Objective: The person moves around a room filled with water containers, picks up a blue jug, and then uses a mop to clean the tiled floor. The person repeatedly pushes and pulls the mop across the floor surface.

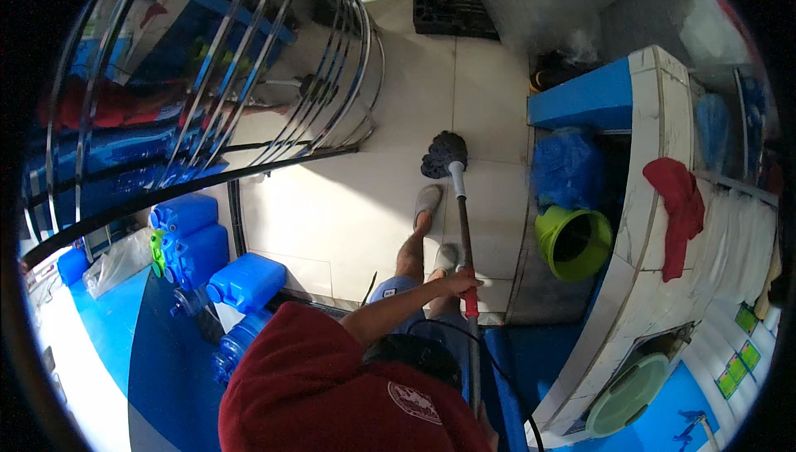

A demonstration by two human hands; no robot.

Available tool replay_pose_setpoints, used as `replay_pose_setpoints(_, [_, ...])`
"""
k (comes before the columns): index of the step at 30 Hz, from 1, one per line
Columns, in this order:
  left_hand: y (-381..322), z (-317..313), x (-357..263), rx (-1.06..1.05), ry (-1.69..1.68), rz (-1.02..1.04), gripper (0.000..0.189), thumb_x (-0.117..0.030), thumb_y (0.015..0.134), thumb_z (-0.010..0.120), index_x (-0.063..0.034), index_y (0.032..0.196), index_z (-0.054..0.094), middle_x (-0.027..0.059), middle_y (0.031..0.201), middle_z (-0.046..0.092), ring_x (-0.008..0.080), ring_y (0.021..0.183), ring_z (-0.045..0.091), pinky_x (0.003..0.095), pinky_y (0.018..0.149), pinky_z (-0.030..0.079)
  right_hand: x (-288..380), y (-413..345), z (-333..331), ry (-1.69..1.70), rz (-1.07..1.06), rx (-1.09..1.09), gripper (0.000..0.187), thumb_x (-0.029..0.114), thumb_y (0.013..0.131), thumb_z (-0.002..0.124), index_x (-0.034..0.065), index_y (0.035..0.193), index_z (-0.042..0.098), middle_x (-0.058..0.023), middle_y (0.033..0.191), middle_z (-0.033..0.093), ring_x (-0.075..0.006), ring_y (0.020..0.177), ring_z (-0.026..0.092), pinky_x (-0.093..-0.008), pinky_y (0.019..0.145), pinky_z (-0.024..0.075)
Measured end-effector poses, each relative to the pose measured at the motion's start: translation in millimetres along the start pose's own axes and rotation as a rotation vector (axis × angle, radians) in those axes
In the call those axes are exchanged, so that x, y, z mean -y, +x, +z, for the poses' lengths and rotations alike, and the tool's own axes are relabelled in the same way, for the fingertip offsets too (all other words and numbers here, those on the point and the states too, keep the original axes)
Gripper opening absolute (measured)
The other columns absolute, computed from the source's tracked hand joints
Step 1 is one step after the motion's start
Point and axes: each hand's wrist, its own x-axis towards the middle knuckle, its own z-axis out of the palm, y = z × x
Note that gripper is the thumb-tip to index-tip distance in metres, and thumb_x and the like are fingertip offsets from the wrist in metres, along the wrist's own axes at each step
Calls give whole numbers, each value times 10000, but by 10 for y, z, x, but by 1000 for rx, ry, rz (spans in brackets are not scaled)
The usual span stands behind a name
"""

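My left hand is closed around the red grip section of a mop's pole, with the arm reaching across my front. At the pole's far end, past a white socket, the dark grey mop head rests on the pale tiled floor, just beyond my slippered feet. The near end of the pole runs down along my right side. Beside it a small part of my right hand shows at the bottom edge; its fingers are hidden by the shirt and the picture's edge.
A chrome-barred rack stands at left, above blue water containers. At right a green bucket and a blue plastic bag sit beside a tiled counter bearing a red cloth. A black crate lies ahead.
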Motion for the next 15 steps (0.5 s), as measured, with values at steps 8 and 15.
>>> replay_pose_setpoints(8, [367, -827, -402, 114, 1234, 666, 415, -229, 693, 701, -78, 1067, 602, 109, 1134, 599, 331, 1090, 533, 444, 916, 439, 493, 1165, -237, -272, -165, -145, 480, 192, 915, 508, -19, 1336, 413, -263, 947, 637, -330, 851, 647, -382, 742, 478])
replay_pose_setpoints(15, [-464, -2264, 153, -266, 560, 299, 351, -238, 866, 552, -60, 1168, 557, 102, 1129, 629, 245, 962, 623, 396, 795, 511, 1479, 2676, -646, -265, -620, -300, 497, 175, 912, 512, -39, 1346, 399, -203, 854, 614, -188, 516, 548, -346, 541, 474])
